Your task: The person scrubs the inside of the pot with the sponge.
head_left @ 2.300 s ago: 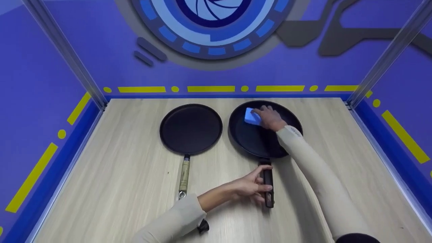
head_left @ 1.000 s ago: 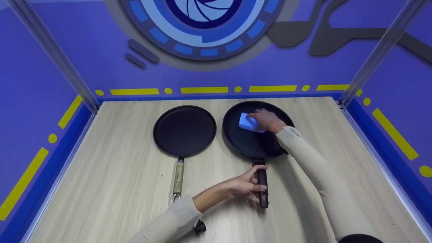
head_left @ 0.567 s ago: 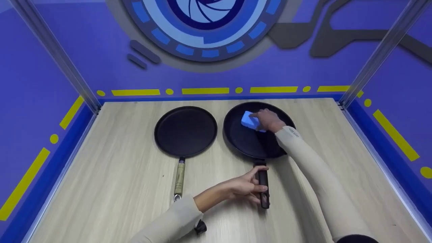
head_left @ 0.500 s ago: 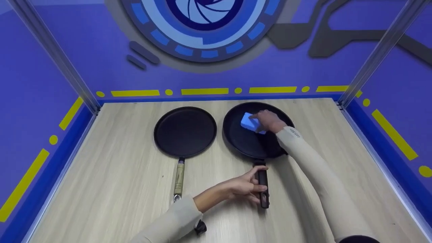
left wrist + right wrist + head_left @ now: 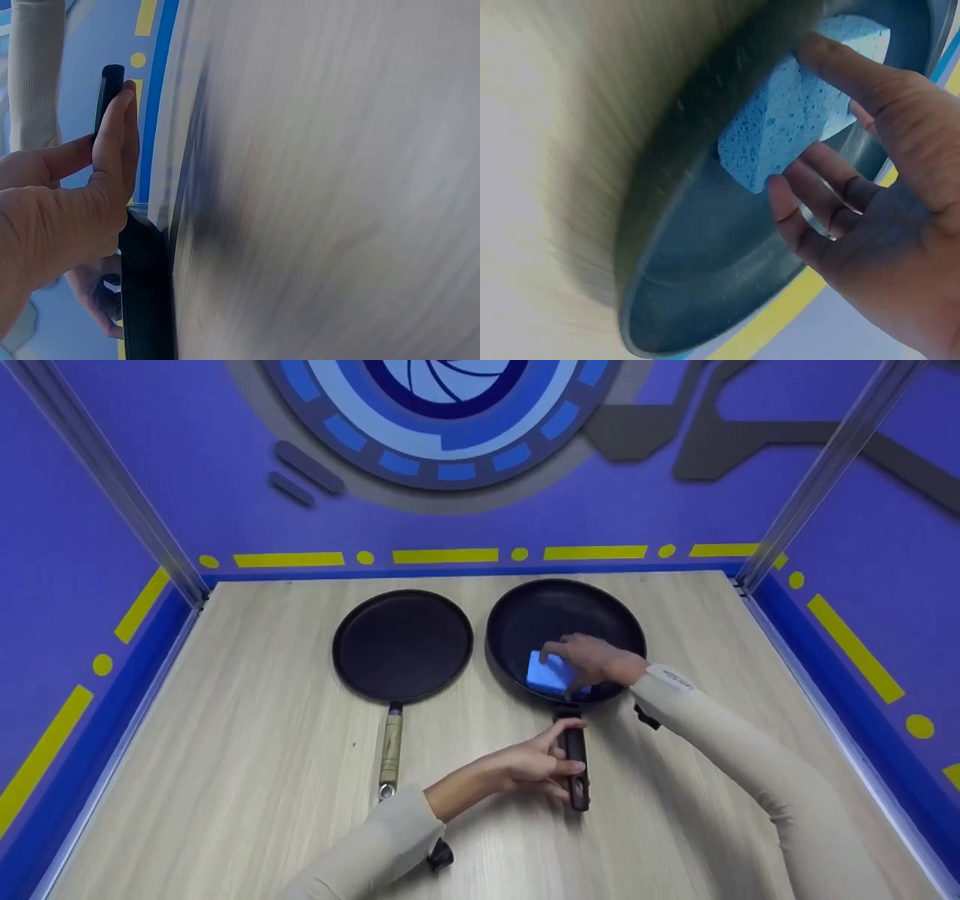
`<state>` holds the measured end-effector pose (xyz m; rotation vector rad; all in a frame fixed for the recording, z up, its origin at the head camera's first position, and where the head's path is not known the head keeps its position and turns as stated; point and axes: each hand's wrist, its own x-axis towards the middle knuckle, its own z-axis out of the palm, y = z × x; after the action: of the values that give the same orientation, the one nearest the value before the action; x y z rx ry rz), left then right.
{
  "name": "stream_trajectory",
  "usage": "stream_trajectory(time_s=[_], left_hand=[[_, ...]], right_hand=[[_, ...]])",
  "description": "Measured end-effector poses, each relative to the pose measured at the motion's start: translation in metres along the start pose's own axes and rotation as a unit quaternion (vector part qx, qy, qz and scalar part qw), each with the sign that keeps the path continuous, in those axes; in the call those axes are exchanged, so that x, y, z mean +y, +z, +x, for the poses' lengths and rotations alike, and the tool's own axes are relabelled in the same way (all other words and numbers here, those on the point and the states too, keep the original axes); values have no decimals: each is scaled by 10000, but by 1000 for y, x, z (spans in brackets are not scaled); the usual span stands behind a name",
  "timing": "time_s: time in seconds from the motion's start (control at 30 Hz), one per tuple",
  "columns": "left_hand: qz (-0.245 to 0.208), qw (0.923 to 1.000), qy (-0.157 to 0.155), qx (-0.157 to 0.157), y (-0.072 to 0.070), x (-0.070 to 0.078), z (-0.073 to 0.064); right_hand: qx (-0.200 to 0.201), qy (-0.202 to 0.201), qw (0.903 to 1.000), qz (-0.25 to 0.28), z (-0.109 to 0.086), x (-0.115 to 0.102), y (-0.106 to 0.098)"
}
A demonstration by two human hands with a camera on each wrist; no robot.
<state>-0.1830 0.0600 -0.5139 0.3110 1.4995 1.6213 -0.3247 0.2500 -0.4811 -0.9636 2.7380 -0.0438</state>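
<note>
A black frying pan [image 5: 555,611] lies at the right on the wooden table, its black handle [image 5: 576,780] toward the person. My left hand [image 5: 536,765] holds that handle from the left side, thumb and fingers around it; the left wrist view shows the handle [image 5: 109,94] between thumb and fingers. In the near part of the pan my right hand [image 5: 592,660] grips a blue sponge [image 5: 546,673]. Up close in the right wrist view, the porous sponge [image 5: 787,105] sits between thumb and fingers, right at the pan's side wall.
To the left lies a flat black griddle pan [image 5: 403,645] with a wood-look handle [image 5: 391,750] ending in a metal ring. Blue-purple panels [image 5: 420,529] with yellow marks stand behind and at both sides of the table [image 5: 247,720].
My right hand has drawn the sponge from the pan's far and middle part toward its near edge. The left hand keeps its hold on the handle. The head view has shifted slightly.
</note>
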Motion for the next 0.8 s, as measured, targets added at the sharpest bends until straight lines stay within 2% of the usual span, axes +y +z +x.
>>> stream_trajectory(time_s=[0.1, 0.37, 0.5, 0.57, 0.63, 0.8], left_hand=[[-21, 10000, 6, 9, -1, -1, 0], [-127, 9999, 36, 80, 0, -3, 1], [-163, 9998, 22, 142, 0, -4, 0], [-155, 9997, 2, 168, 1, -4, 0], [-136, 9998, -15, 160, 2, -3, 0], [-149, 9998, -66, 78, 5, 0, 2]], right_hand=[[31, -253, 9995, 162, -2, 0, 1], [33, -442, 9955, 838, 6, 14, 6], [356, -377, 9945, 913, 14, 24, 8], [562, -203, 9950, 798, 20, 30, 7], [657, 184, 9957, 626, 25, 38, 3], [364, 1385, 9888, 409, 38, 53, -9]])
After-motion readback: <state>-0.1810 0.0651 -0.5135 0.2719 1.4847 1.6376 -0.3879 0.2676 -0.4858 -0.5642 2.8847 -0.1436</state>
